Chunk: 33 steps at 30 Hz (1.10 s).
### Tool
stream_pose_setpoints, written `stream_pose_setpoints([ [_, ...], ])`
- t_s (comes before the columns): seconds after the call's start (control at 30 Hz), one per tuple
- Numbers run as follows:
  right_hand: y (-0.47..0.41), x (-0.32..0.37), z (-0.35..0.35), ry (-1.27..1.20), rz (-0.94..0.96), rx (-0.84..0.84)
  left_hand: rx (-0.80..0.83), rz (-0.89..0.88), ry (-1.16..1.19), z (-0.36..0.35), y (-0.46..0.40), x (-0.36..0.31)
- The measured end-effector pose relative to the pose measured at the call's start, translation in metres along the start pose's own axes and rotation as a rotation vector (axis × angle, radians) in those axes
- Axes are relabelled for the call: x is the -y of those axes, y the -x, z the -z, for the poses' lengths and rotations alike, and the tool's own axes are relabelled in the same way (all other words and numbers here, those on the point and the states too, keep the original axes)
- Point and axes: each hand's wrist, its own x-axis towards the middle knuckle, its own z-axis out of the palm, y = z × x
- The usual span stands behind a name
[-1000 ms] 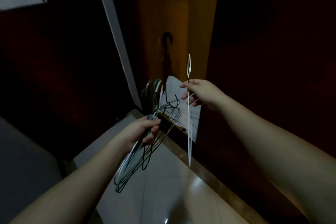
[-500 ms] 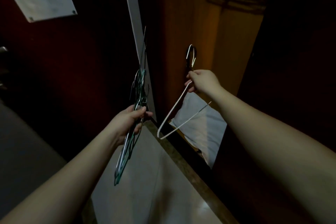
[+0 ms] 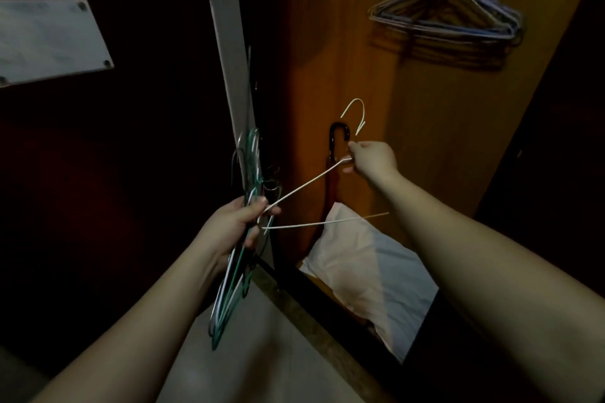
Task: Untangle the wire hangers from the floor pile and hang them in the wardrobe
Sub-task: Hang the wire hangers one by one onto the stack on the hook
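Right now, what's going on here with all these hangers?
A person is sorting wire hangers at an open wardrobe. The right hand pinches a white hanger just below its hook, holding it up inside the wardrobe, not yet hung. The left hand grips a bundle of green and white hangers hanging down over the floor. Several hangers already hang at the upper right. A pillow and a black umbrella sit inside.

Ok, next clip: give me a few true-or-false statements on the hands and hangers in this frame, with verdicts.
1. The right hand holds a white hanger just below its hook. True.
2. The left hand is empty. False: it grips a bundle of hangers.
3. Hangers already hang in the wardrobe. True.
4. The white hanger is hooked on the rail. False: it is held low, well below the hung ones.
5. A pillow lies on the wardrobe floor. True.
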Motion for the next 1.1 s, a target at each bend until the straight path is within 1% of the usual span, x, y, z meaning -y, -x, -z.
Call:
stream_pose_setpoints([
  [0.13, -0.026, 0.019, -0.028, 0.078, -0.004, -0.079, 0.102, -0.016, 0.013, 0.038, -0.050, -0.025],
  [0.2, -0.036, 0.026, -0.035, 0.211, 0.011, -0.086, 0.132, -0.049, -0.004, 0.053, -0.072, -0.037],
  [0.3, -0.048, 0.030, -0.037, 0.470, 0.095, -0.117, 0.157, -0.104, -0.006, 0.069, -0.104, -0.053],
  [0.37, -0.050, 0.030, -0.034, 0.542, 0.123, -0.131, 0.169, -0.118, 0.008, 0.074, -0.123, -0.062],
  [0.47, -0.050, 0.025, -0.025, 0.579, 0.125, -0.135, 0.182, -0.127, 0.017, 0.075, -0.148, -0.069],
  [0.57, -0.053, 0.021, -0.012, 0.616, 0.135, -0.177, 0.219, -0.135, 0.005, 0.070, -0.170, -0.075],
  [0.7, -0.063, 0.025, 0.003, 0.488, 0.168, -0.167, 0.218, -0.138, -0.005, 0.057, -0.204, -0.079],
  [0.8, -0.078, 0.034, 0.016, 0.474, 0.220, -0.272, 0.173, -0.110, 0.028, 0.040, -0.230, -0.085],
  [0.9, -0.105, 0.043, 0.034, 0.531, 0.265, -0.371, 0.099, -0.068, 0.055, 0.016, -0.256, -0.096],
  [1.0, -0.136, 0.048, 0.054, 0.529, 0.272, -0.453, 0.033, -0.068, 0.022, -0.010, -0.283, -0.106],
  [1.1, -0.171, 0.051, 0.074, 0.527, 0.245, -0.522, 0.023, -0.098, 0.028, -0.035, -0.313, -0.120],
])
